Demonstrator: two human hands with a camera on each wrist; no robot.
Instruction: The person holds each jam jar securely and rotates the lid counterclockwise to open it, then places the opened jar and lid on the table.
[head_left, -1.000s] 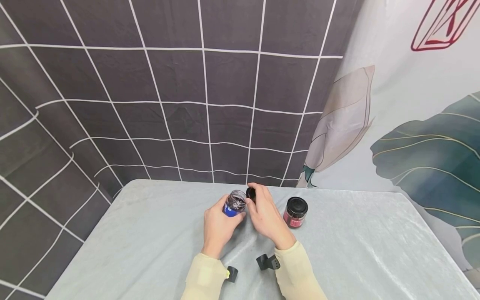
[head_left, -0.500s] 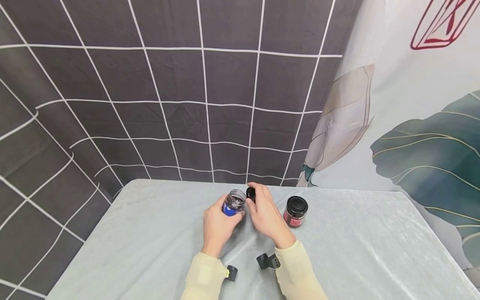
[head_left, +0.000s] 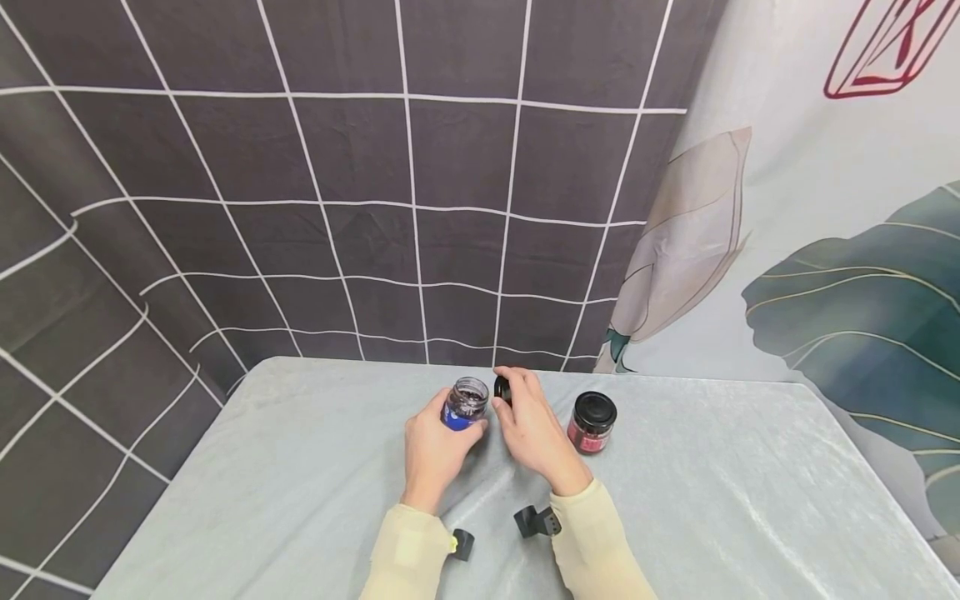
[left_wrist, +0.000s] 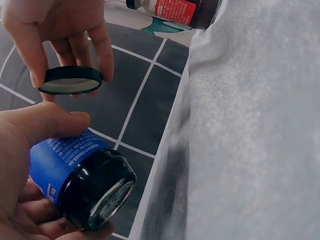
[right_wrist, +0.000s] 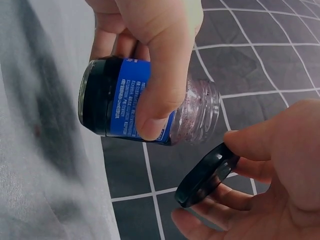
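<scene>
My left hand (head_left: pixel 435 450) grips an uncovered glass jar (head_left: pixel 466 400) with a blue label and dark contents. In the right wrist view the thumb lies across the label of this jar (right_wrist: pixel 132 97), and its threaded glass mouth is bare. Just to the right, my right hand (head_left: pixel 534 433) holds a black lid (head_left: pixel 502 389) by its rim, apart from the jar. The left wrist view shows the lid (left_wrist: pixel 71 80) pinched between thumb and fingers, its pale inside partly visible. Beyond my right hand stands a second jar (head_left: pixel 592 423) with a red label and its black lid on.
A pale grey cloth covers the table (head_left: pixel 300 467). Behind it hangs a dark curtain (head_left: pixel 360 242) with a white grid, and at the right a white curtain (head_left: pixel 697 317) with leaf prints. Small black devices (head_left: pixel 537 522) sit at both wrists.
The blue-labelled jar has shifted slightly left with my left hand, widening the gap to the lid. My right hand and the red-labelled jar stay nearly where they were.
</scene>
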